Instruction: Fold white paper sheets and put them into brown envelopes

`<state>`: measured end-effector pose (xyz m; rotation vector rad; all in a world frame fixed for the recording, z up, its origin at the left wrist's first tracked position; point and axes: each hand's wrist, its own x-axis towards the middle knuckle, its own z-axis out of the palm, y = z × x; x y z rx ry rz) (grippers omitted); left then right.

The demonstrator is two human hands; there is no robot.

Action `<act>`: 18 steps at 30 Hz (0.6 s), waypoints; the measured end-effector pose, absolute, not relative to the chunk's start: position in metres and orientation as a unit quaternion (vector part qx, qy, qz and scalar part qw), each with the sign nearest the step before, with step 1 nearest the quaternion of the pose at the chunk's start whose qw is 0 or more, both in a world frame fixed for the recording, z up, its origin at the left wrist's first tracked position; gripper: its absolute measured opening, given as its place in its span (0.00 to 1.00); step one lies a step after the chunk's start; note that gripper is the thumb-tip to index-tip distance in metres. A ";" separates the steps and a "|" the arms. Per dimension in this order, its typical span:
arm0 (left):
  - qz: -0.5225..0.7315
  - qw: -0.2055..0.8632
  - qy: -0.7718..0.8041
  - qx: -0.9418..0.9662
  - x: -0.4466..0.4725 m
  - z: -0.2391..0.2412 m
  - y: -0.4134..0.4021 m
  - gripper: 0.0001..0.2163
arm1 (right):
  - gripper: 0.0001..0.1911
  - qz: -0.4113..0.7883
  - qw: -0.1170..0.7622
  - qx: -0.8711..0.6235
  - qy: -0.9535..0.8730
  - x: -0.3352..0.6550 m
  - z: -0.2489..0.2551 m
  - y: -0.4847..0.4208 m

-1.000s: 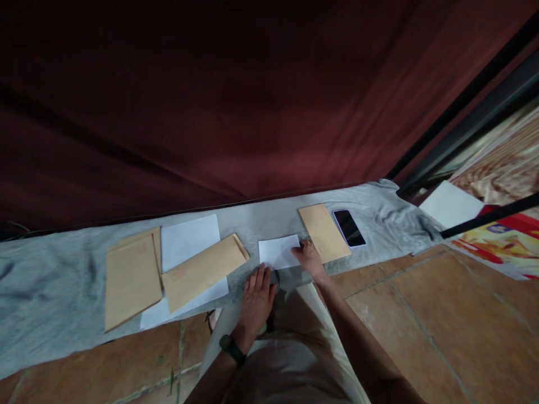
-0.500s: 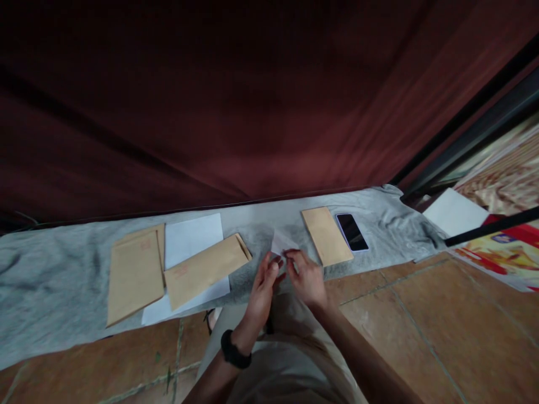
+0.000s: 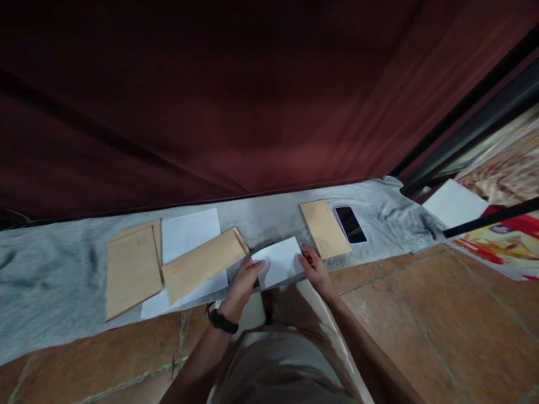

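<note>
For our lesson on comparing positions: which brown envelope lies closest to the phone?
The brown envelope by the right hand, immediately left of the phone. The other envelopes lie left of the white paper in the left hand.

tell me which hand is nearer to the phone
Right. The right hand is at the right edge of the white paper, left of the phone; the left hand holds the paper's left edge, farther left.
</note>
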<state>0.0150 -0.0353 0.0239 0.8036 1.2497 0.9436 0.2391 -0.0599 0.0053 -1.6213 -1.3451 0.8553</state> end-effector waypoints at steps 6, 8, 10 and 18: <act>0.433 0.497 0.611 0.438 0.023 0.018 -0.015 0.19 | 0.18 0.440 0.404 -0.648 -0.473 0.243 -0.011 -0.050; 0.425 0.376 0.631 0.529 0.025 0.017 -0.024 0.22 | 0.17 0.410 0.405 -0.669 -0.469 0.242 -0.014 -0.051; 0.384 0.241 0.619 0.641 0.028 0.016 -0.042 0.23 | 0.17 0.405 0.409 -0.681 -0.453 0.240 -0.016 -0.052; 0.136 0.082 0.490 0.857 0.047 -0.001 -0.099 0.26 | 0.18 0.449 0.441 -0.665 -0.402 0.228 -0.018 -0.040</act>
